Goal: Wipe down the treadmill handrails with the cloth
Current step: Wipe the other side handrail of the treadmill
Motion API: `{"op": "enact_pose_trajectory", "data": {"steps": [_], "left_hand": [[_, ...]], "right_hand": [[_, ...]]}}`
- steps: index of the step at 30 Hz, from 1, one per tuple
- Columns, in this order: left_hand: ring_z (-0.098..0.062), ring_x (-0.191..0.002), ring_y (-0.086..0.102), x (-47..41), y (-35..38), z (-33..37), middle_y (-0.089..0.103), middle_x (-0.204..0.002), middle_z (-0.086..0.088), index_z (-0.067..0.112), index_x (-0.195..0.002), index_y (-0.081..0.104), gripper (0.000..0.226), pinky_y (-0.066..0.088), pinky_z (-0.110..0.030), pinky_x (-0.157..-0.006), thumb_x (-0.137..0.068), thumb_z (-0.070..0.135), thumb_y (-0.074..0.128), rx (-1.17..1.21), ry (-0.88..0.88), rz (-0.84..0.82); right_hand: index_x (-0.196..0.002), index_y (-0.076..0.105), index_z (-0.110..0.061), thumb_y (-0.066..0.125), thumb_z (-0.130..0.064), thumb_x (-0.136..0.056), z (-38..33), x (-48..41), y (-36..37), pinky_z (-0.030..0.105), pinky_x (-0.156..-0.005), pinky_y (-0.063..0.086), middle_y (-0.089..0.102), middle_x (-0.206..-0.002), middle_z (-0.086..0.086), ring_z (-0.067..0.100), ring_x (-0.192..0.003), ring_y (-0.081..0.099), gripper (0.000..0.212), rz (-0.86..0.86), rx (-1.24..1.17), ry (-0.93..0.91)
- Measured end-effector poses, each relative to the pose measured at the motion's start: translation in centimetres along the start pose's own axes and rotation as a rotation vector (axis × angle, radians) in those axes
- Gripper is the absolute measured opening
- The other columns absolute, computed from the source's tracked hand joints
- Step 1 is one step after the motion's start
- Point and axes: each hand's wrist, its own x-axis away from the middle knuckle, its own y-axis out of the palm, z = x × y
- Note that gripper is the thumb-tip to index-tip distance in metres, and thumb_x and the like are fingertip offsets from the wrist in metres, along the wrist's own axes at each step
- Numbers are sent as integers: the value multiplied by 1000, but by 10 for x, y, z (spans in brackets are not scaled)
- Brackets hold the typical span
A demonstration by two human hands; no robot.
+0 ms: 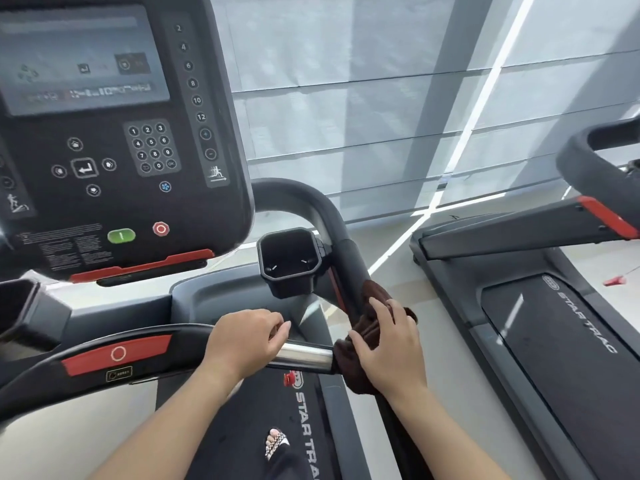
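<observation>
Both hands on the treadmill, cloth pressed to the right rail.

The right hand (388,341) lies over a dark brown cloth (367,327), fingers wrapped on it, holding it bunched around the black side handrail (349,268) where that meets the front crossbar (138,351). The left hand (242,341) is curled over the crossbar beside its chrome sleeve (304,356). Just above sits an empty cup holder (289,261), and the console (114,133) stands up to the left. A second treadmill (540,306) stands to the right.

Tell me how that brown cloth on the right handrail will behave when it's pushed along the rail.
The brown cloth is probably floppy: it lies bunched and wrapped around the right handrail. It would likely slide with the right hand pressing it, and bunch further rather than hold shape.
</observation>
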Motion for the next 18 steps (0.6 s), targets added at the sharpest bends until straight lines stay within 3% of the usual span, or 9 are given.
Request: {"op": "enact_pose_trajectory", "data": {"steps": [3,8,13,18], "left_hand": [[-14,-73,60,-2,1,0,64,-74,7,25,-76,59,40,41,-30,-54,-88,50,31,2,-4,12],[-14,-68,59,-3,0,0,62,-70,7,24,-71,56,39,31,-28,-49,-87,50,34,-18,1,15],[-15,-67,58,-1,2,-2,61,-67,7,23,-68,55,39,29,-28,-47,-87,51,34,-15,2,39],[-9,-76,59,-1,3,-3,61,-81,14,28,-75,62,32,31,-26,-49,-86,49,41,24,40,74]], "right_hand": [[-126,50,-19,67,-38,-78,-1,-2,5,41,-92,42,51,-129,8,31,-110,47,55,53,5,31],[-131,46,-20,60,-40,-84,-16,-26,3,40,-97,40,47,-135,6,29,-117,41,54,-13,-1,81],[-127,48,-23,63,-39,-81,0,24,-8,39,-96,42,47,-133,2,25,-116,42,51,18,-3,13],[-126,51,-24,63,-39,-82,2,31,-5,43,-96,44,49,-132,3,28,-117,44,49,43,18,94]]}}
